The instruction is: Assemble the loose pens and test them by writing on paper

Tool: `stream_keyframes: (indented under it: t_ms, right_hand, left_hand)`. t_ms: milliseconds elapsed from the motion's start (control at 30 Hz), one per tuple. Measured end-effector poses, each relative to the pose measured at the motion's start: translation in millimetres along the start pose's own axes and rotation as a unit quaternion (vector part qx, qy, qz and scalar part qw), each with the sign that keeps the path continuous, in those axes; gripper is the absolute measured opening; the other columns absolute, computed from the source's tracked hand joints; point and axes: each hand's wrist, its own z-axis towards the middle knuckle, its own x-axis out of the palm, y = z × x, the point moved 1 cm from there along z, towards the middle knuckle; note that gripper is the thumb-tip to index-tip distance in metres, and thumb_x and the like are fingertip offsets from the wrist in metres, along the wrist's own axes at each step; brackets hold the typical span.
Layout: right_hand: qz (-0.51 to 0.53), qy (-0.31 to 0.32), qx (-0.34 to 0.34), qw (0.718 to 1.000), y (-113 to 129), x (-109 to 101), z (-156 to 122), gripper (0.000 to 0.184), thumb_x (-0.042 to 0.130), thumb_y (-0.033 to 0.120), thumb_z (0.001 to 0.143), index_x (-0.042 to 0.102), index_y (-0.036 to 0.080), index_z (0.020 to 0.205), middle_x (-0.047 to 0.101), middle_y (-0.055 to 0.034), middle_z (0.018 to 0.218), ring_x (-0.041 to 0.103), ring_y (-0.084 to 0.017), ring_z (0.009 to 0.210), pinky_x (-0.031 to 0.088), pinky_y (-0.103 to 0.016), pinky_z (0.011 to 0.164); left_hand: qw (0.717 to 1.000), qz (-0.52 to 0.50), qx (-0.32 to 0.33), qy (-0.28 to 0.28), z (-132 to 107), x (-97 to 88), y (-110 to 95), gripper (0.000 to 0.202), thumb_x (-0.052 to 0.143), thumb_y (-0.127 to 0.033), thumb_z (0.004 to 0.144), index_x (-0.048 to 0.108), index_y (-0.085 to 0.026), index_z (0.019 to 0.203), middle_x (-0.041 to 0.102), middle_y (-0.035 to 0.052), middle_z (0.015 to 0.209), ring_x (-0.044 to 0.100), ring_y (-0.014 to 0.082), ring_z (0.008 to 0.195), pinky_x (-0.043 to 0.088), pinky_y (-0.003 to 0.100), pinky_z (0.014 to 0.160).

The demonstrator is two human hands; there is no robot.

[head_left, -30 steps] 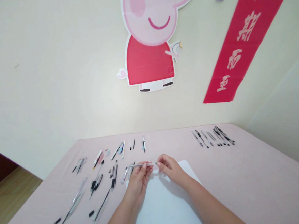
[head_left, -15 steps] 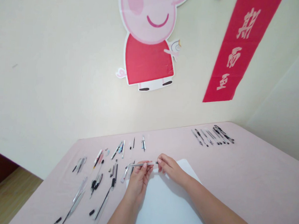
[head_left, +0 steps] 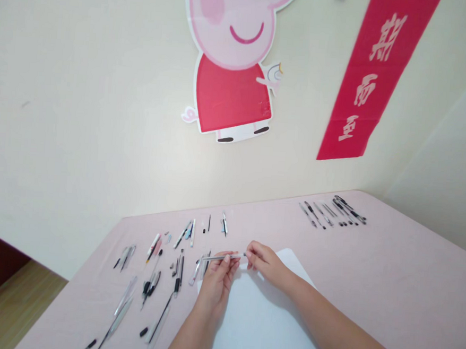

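Both hands hold one clear pen (head_left: 219,257) level above a white sheet of paper (head_left: 258,320). My left hand (head_left: 216,285) pinches the pen's barrel near its middle, fingers closed. At the pen's right end, my right hand (head_left: 265,263) has its fingertips pinched on the tip. The pen hangs a little above a pink table (head_left: 389,281).
Several loose pens and pen parts (head_left: 152,275) lie scattered on the table to the left of my hands. A row of several dark pens (head_left: 334,212) lies at the far right. A cream wall with a cartoon pig cut-out (head_left: 235,63) and a red banner (head_left: 373,72) stands behind.
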Motion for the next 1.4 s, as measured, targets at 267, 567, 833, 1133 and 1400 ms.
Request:
stream_keyframes:
  t_ms: [267, 567, 833, 1133, 1400]
  right_hand:
    - [-0.038, -0.005, 0.006, 0.999, -6.6, 2.1, 0.3, 0.045, 0.026, 0.044, 0.091, 0.046, 0.018, 0.060, 0.051, 0.0013, 0.054, 0.050, -0.011, 0.053, 0.038, -0.022, 0.055]
    - [-0.056, -0.004, -0.023, 0.998, -4.9, 2.5, 0.5, 0.034, 0.034, 0.038, 0.089, 0.045, 0.018, 0.065, 0.053, 0.0008, 0.059, 0.051, -0.012, 0.058, 0.037, -0.023, 0.057]
    - [-0.032, -0.010, 0.002, 0.999, -4.8, 0.8, 0.8, 0.036, 0.032, 0.041, 0.090, 0.048, 0.018, 0.066, 0.054, 0.0000, 0.060, 0.051, -0.012, 0.058, 0.037, -0.023, 0.057]
    - [-0.042, -0.006, -0.005, 0.999, -5.7, 4.3, 1.3, 0.034, 0.033, 0.037, 0.088, 0.042, 0.018, 0.062, 0.049, 0.0020, 0.055, 0.047, -0.011, 0.054, 0.035, -0.022, 0.055]
    - [-0.030, -0.006, 0.009, 0.999, -8.3, 5.4, 0.3, 0.035, 0.030, 0.038, 0.090, 0.042, 0.018, 0.064, 0.048, 0.0025, 0.056, 0.047, -0.011, 0.055, 0.035, -0.022, 0.054]
  left_hand:
    - [1.000, 0.001, -0.005, 0.003, 1.5, -1.4, 1.5, 0.018, 0.070, -0.015, 0.065, 0.062, -0.012, 0.081, 0.069, 0.0066, 0.082, 0.065, 0.0123, 0.075, 0.052, 0.020, 0.072]
    - [1.000, -0.006, -0.006, -0.008, 2.1, -1.4, 2.4, 0.019, 0.070, -0.015, 0.065, 0.062, -0.011, 0.081, 0.069, 0.0070, 0.081, 0.065, 0.0118, 0.074, 0.052, 0.020, 0.071]
    - [1.000, -0.004, -0.004, -0.010, 2.6, -2.5, 2.4, 0.019, 0.071, -0.016, 0.064, 0.062, -0.011, 0.081, 0.069, 0.0064, 0.081, 0.065, 0.0121, 0.074, 0.052, 0.020, 0.071]
    - [1.000, 0.012, -0.002, -0.001, 2.3, -2.9, 3.3, 0.020, 0.070, -0.018, 0.066, 0.062, -0.012, 0.082, 0.068, 0.0058, 0.083, 0.065, 0.0118, 0.075, 0.052, 0.020, 0.071]
    - [1.000, 0.006, 0.003, -0.005, 2.3, -3.6, 3.8, 0.018, 0.070, -0.017, 0.066, 0.062, -0.012, 0.081, 0.068, 0.0054, 0.082, 0.064, 0.0115, 0.075, 0.052, 0.020, 0.072]
